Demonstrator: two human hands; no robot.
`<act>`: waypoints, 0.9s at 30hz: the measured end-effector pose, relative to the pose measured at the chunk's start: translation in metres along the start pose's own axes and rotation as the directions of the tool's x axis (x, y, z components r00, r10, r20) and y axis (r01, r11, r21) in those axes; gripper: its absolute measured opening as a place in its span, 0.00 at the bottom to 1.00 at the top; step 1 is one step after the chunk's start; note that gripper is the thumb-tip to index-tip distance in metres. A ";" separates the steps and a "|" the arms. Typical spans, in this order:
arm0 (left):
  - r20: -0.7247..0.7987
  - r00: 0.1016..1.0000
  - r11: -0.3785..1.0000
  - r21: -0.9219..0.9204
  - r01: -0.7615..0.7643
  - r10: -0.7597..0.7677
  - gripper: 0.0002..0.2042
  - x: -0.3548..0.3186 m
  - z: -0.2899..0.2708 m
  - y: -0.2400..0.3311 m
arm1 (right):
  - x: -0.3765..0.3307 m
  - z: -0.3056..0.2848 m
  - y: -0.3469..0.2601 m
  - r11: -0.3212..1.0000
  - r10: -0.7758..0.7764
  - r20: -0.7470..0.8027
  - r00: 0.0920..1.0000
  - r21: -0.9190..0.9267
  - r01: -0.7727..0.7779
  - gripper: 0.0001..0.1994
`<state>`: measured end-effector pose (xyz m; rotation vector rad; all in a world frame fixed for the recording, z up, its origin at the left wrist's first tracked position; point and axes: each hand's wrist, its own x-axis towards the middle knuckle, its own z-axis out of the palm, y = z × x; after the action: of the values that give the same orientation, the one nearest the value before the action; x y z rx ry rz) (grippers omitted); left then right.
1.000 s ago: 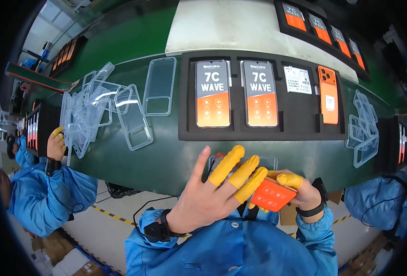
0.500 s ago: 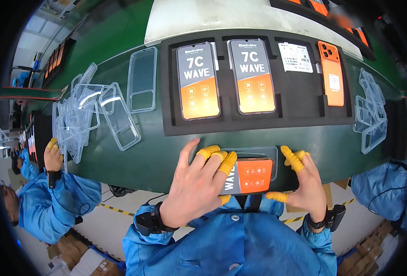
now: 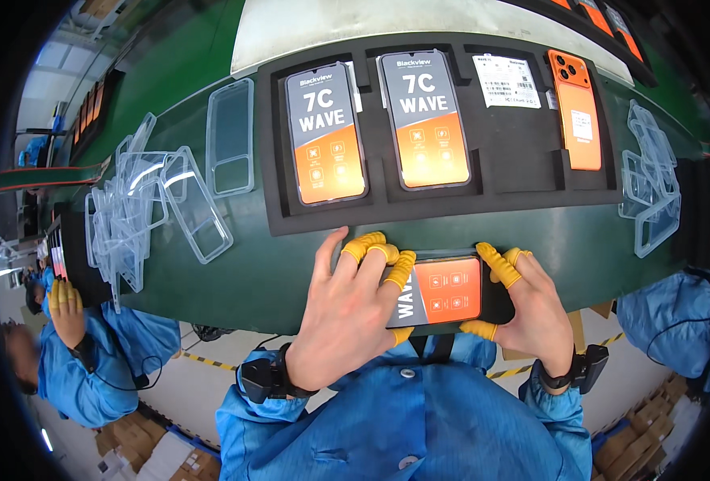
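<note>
A smartphone (image 3: 449, 290) with a grey and orange front film lies sideways between my hands, at the near edge of the green worktop. Yellow finger cots cover several fingertips. My left hand (image 3: 351, 297) wraps its left half, fingers along the far edge and thumb at the near edge. My right hand (image 3: 531, 298) grips the right end, fingers at the far corner and thumb at the near one. A strip of clear phone case shows along the phone's far edge; how far the phone sits in it is hidden.
Beyond my hands a black foam tray (image 3: 523, 192) holds two film-covered phones (image 3: 328, 132) (image 3: 424, 120), a white label card (image 3: 505, 82) and an orange phone (image 3: 574, 112) back up. Clear cases lie heaped left (image 3: 122, 216) and right (image 3: 651, 176). A co-worker's hand (image 3: 68, 313) is at far left.
My right hand has closed in on the phone's right end. The clear case, which stuck out beyond the phone, now lines up with it. The view has shifted slightly.
</note>
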<state>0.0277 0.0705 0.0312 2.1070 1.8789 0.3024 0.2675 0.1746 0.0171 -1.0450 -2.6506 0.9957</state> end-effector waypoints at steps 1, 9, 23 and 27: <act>0.004 1.000 1.000 -0.001 0.002 -0.002 0.34 -0.001 0.000 -0.001 | 0.000 0.000 -0.001 1.000 0.015 0.008 1.000 0.021 -0.015 0.43; -0.115 0.985 0.977 -0.184 0.105 -0.128 0.44 -0.027 -0.023 -0.036 | 0.002 -0.001 -0.009 0.997 0.077 -0.019 0.997 0.017 -0.077 0.42; -0.309 0.918 0.936 -0.323 0.144 -0.248 0.27 -0.065 0.023 -0.035 | 0.002 0.003 -0.015 0.998 0.058 -0.001 0.998 -0.032 -0.058 0.41; -0.352 0.929 0.975 -0.221 0.036 -0.115 0.26 -0.065 0.021 -0.033 | -0.002 0.000 -0.012 0.998 0.043 0.009 0.999 0.048 -0.043 0.38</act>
<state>-0.0038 0.0077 0.0028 1.9290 2.0119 0.8879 0.2623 0.1671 0.0247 -1.0942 -2.6070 1.0679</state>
